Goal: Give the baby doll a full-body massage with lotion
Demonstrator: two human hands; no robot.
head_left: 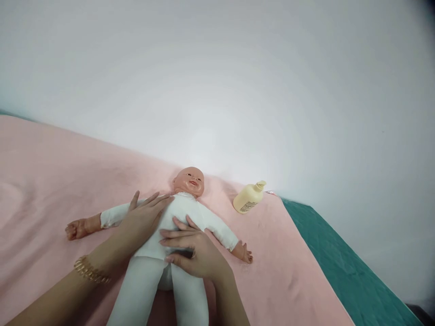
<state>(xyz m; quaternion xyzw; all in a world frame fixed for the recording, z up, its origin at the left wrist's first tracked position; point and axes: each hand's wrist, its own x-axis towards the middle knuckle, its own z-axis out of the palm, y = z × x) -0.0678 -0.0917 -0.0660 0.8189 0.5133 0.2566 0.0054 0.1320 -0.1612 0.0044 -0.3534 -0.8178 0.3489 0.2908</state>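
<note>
Clearly, you have both bare hands on the doll (pixel 181 209), which lies on its back on the pink cloth (pixel 278 267), its head (pixel 188 183) at the far side near the pale wall (pixel 217 90) and its legs running down out of view at the lower edge. Your left hand (pixel 147 217) lies palm down along the doll's upper body, on the left of the view, its fingertips near the shoulder just below the neck. Its fingers are extended and open, the outermost standing apart from the others, and they grip nothing. Your left thumb is hard to make out, so I cannot tell how it sits.

Your right hand (pixel 197 249) lies across the belly, fingers pointing left and loosely fanned — the thumb is held apart, with a dark gap beside it. It has hold of nothing either; how firmly you press with either hand, I cannot tell. The 2 hands are close together.

The doll's body, sleeves and legs are white cloth, and its 2 arms stretch out to the sides. You wear a coiled, golden bracelet (pixel 91 270) on your left wrist. To the right of the doll's head, well apart from your hands, is 1 pale yellow pump bottle (pixel 248 199) with dark print too small to read. Beyond the cloth's right edge, a green surface (pixel 356 271) shows.
</note>
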